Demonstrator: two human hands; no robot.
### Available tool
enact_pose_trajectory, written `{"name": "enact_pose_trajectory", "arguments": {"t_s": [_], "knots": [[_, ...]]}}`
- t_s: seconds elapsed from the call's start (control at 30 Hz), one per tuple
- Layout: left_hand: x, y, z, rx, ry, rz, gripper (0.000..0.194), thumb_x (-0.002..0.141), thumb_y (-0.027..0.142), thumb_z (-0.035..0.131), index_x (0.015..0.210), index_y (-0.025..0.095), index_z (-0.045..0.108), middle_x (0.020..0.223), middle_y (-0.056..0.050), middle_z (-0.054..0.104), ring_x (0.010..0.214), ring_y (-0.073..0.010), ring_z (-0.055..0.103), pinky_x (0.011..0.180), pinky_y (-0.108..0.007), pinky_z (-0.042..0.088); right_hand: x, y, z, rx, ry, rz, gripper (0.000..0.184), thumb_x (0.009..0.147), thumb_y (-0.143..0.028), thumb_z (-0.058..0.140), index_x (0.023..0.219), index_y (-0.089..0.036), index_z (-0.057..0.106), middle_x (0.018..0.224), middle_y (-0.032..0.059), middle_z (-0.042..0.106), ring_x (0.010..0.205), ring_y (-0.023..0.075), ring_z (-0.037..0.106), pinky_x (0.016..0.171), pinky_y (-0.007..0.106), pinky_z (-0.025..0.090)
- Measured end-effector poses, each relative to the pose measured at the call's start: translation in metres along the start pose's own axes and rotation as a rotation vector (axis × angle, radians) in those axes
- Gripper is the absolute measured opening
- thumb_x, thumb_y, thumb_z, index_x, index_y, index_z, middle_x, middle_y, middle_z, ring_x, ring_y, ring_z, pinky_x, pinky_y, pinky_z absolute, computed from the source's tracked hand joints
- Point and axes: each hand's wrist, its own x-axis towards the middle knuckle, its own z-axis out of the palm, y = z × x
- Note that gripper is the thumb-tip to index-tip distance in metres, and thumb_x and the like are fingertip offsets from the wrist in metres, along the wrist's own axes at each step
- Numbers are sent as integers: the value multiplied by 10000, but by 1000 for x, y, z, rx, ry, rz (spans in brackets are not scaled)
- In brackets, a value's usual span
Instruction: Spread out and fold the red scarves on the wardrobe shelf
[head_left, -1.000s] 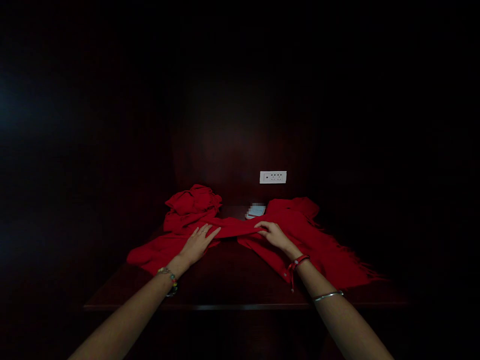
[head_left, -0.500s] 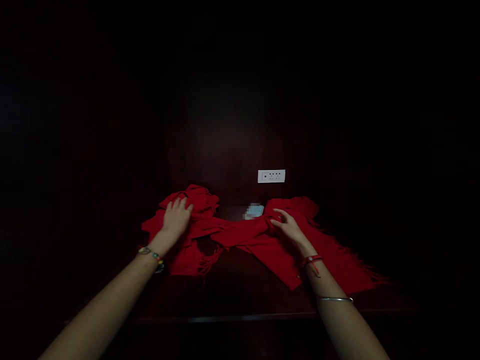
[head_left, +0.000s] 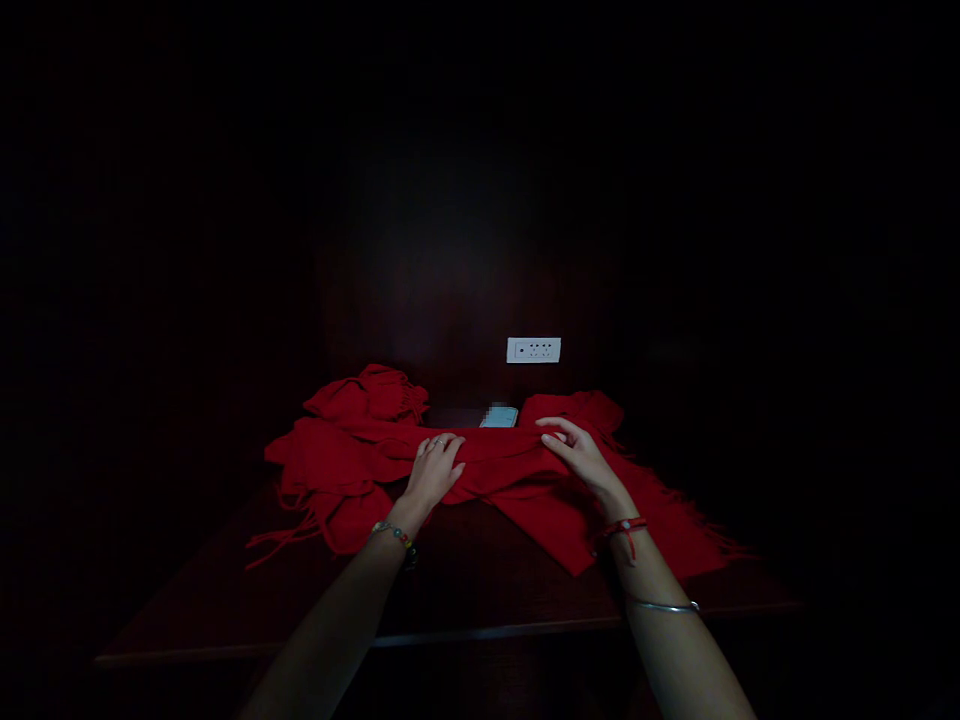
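A long red fringed scarf (head_left: 517,490) lies spread across a dark wooden table (head_left: 465,590), bunched at the back left and trailing off to the right. My left hand (head_left: 435,470) rests on the middle of the scarf with fingers curled over its upper edge. My right hand (head_left: 577,455) lies on the scarf a little to the right, fingertips pinching the same edge. Both wrists wear bracelets. A fringed end (head_left: 289,530) hangs loose at the front left.
A white socket plate (head_left: 533,350) is set in the dark back wall. A small pale object (head_left: 499,417) lies on the table behind the scarf. The table's front edge (head_left: 480,634) runs just below my forearms. The surroundings are very dark.
My left hand has come back from the bunched left part to the scarf's middle. The scarf's middle section now lies stretched between both hands, and the left fringed end has shifted outward.
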Motion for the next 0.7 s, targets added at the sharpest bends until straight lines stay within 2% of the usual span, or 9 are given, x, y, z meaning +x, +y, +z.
{"name": "enact_pose_trajectory", "arguments": {"t_s": [0.07, 0.17, 0.23, 0.3, 0.4, 0.47, 0.57, 0.63, 0.7], "knots": [[-2, -3, 2, 19, -96, -29, 280, 781, 254, 509, 1051, 178, 517, 1037, -79, 558, 965, -204, 507, 865, -337, 357, 0, 5, -4, -136, 43, -40, 334, 704, -399, 566, 956, -179, 567, 791, 22, 619, 697, 142, 554, 609, 242, 423], [-1, -7, 7, 35, -207, -73, 151, 820, 214, 440, 892, 181, 569, 867, -67, 596, 819, -184, 560, 752, -302, 407, 1, 16, -12, -463, 99, -73, 258, 720, -376, 541, 871, -177, 608, 817, 43, 629, 737, 168, 561, 680, 283, 421], [1, -9, 7, 7, -152, -102, 184, 846, 195, 384, 860, 179, 567, 848, -64, 587, 794, -171, 558, 725, -280, 414, 2, 21, -14, -686, 65, -74, 247, 735, -364, 521, 862, -180, 627, 834, 58, 626, 741, 177, 558, 699, 302, 416], [2, -7, 2, -64, -25, -104, 213, 868, 194, 340, 875, 171, 551, 869, -61, 568, 807, -155, 545, 735, -258, 414, 1, 21, -9, -846, 28, -107, 280, 745, -381, 511, 914, -190, 625, 913, 78, 604, 816, 198, 543, 730, 330, 407], [0, 2, -13, -176, 147, -29, 238, 889, 204, 289, 912, 162, 522, 882, -52, 538, 804, -136, 525, 751, -239, 412, -2, 12, 15, -969, -22, -244, 365, 739, -433, 525, 1028, -219, 585, 1047, 91, 554, 979, 235, 473, 822, 393, 355], [-3, 10, -24, -217, 187, 37, 249, 895, 214, 272, 918, 167, 515, 877, -45, 529, 774, -129, 521, 742, -238, 416, -4, 5, 36, -947, -91, -332, 394, 746, -435, 522, 1074, -220, 557, 1061, 89, 557, 1003, 233, 461, 850, 398, 334], [-7, 18, -34, -251, 176, 95, 258, 898, 222, 264, 920, 172, 517, 883, -42, 535, 761, -124, 527, 740, -235, 419, -4, -1, 56, -788, -142, -355, 281, 814, -351, 440, 1001, -206, 590, 962, 76, 614, 901, 194, 527, 816, 344, 367], [-8, 17, -36, -265, 127, 126, 243, 897, 251, 289, 941, 178, 516, 912, -40, 554, 803, -129, 537, 756, -231, 418, -1, 0, 54, -624, -88, -306, 252, 829, -299, 399, 916, -210, 618, 905, 60, 638, 840, 177, 559, 785, 313, 389], [-8, 12, -36, -259, 52, 160, 220, 879, 303, 351, 979, 189, 511, 952, -35, 574, 851, -141, 544, 770, -234, 418, 3, 4, 40, -442, 28, -232, 225, 798, -306, 431, 848, -212, 629, 863, 47, 648, 814, 179, 568, 765, 305, 402]]}}
